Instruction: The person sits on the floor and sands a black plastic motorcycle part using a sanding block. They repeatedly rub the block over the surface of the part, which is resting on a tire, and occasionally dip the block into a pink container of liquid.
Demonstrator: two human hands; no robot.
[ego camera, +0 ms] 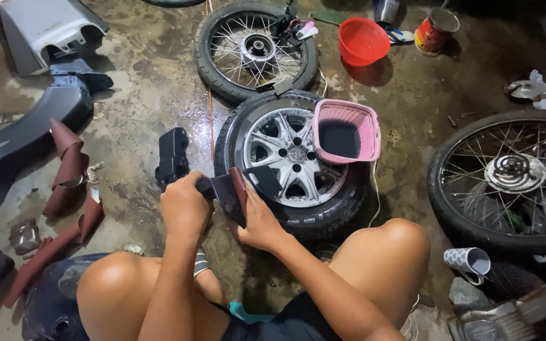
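Head view: both hands meet low centre, over a wet concrete floor (159, 82). Left hand (184, 205) fisted around a small black plastic part (222, 189); right hand (259, 222) closed on the same part with a dark red sheet of sandpaper (239, 184) against it — held just above an alloy wheel (292, 161) lying flat. Pink basket (346, 131) rests on that wheel. Spoked wheel (257, 47) beyond; red bowl (363, 41) near it. Red strips (67, 170) lie left.

Spoked wheels: two (257, 47) (513, 177)
Alloy wheel with tyre: one (292, 161)
Pink baskets: one (346, 131)
Red bowls: one (363, 41)
Patterned cups: one (469, 262)
Hands: two (184, 205) (260, 221)
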